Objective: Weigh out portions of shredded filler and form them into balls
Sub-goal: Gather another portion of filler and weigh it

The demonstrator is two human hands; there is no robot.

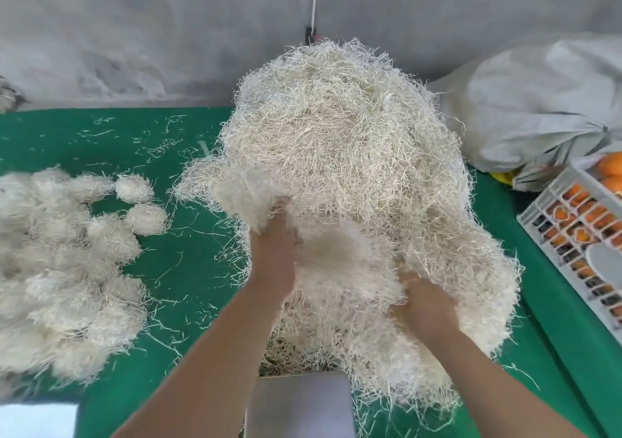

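Note:
A tall heap of pale shredded filler (340, 141) stands in the middle of the green table cover (188, 269). My left hand (274, 252) is closed on a blurred tuft of filler (249, 191) at the heap's left side. My right hand (427, 306) digs into the heap's lower right, fingers buried in the strands. On the left lies a pile of several formed filler balls (60, 262). A steel scale platform (299, 404) sits at the near edge, just below the heap and between my forearms.
A white plastic crate (552, 215) with orange fruit stands at the right edge. A grey sack (538, 100) lies behind it against the concrete wall. Loose strands are scattered over the green cover.

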